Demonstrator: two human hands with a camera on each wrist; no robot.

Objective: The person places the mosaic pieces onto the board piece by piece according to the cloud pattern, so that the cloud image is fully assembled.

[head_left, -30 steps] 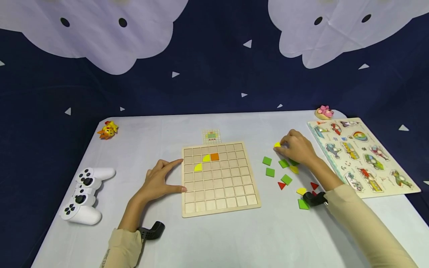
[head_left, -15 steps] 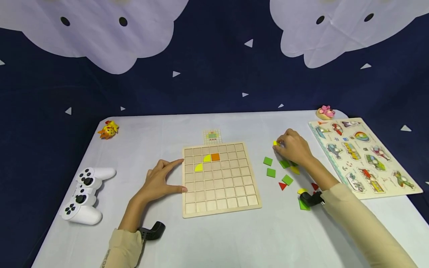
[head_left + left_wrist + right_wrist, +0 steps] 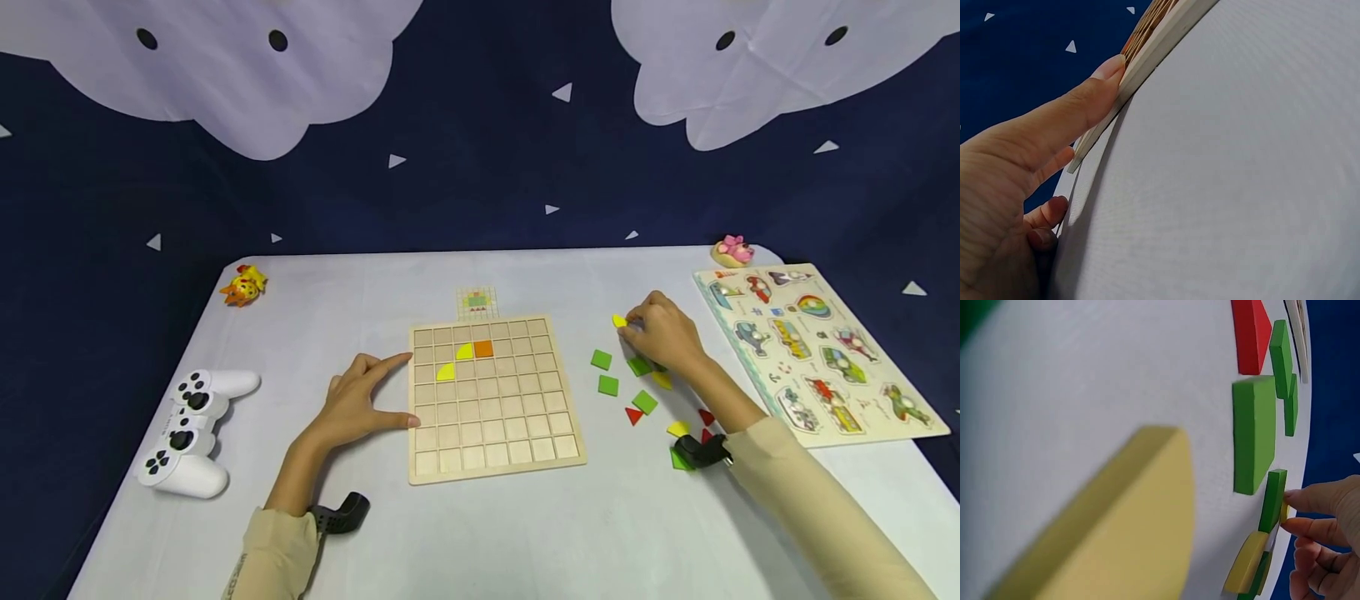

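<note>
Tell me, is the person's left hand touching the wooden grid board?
Touching. The left wrist view shows the left hand with its thumb pressed flat against the wooden grid board at its edge.

No legible text, small lettering on left sleeve cuff [image 3: 238, 573] too blurred to read, red heading on picture puzzle board [image 3: 817, 350] unreadable

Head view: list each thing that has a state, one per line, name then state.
wooden grid board: flat on the table, mostly unfilled; two yellow quarter-circles and one orange square seated.
left hand: open, thumb and forefinger pressed against the board's left edge.
right hand: pinches a yellow piece.
loose coloured pieces: scattered flat right of the board.
white game controller: lying untouched.
vehicle peg puzzle: flat, pieces seated.
</note>
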